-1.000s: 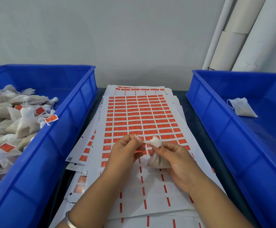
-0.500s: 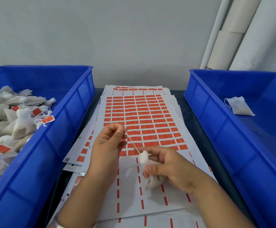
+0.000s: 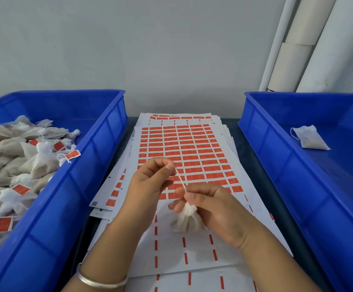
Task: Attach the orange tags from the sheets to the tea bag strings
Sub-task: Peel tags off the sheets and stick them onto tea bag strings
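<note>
A dark table [image 3: 255,165] stands against a pale grey wall [image 3: 150,49], with white pipes [image 3: 318,39] in the far right corner. A stack of tag sheets [image 3: 192,245] lies in the middle between a left blue bin [image 3: 83,186] heaped with tagged tea bags [image 3: 9,161] and a right blue bin [image 3: 276,161] holding one untagged bag [image 3: 310,140]. Over the sheets, the right hand [image 3: 215,211] grips a tea bag [image 3: 187,220] by its gathered neck, while the left hand [image 3: 150,182] pinches its string [image 3: 179,180] taut.

Blue bins [image 3: 99,157] [image 3: 276,157] flank hands L/R; sheets [image 3: 192,144] btwn lie flat.
</note>
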